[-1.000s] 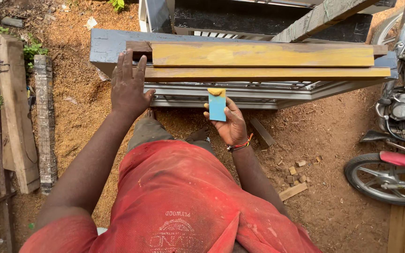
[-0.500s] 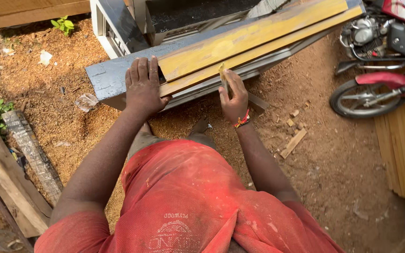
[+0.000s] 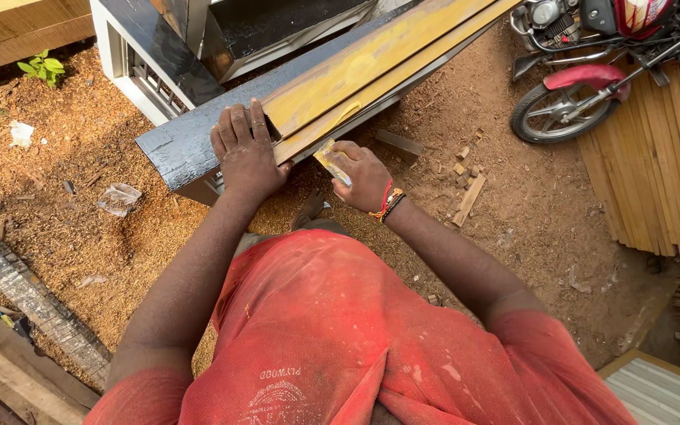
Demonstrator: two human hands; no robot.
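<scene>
Left hand (image 3: 245, 153) presses yellow boards (image 3: 364, 67); right hand (image 3: 364, 177) pinches a sandpaper scrap (image 3: 332, 163).

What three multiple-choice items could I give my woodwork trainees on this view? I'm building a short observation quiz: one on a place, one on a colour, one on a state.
1. Where does the left hand rest?
A. on the near end of the yellow planks and the dark table
B. on the motorcycle
C. on the ground

2. What colour is the shirt?
A. blue
B. red
C. white

3. What is the right hand doing?
A. hanging empty
B. resting flat on the shirt
C. holding a small scraper against the plank edge

Answers: 1 A, its palm lies flat at the plank ends. 2 B, red cloth fills the foreground. 3 C, its fingers pinch the small yellowish tool.
</scene>
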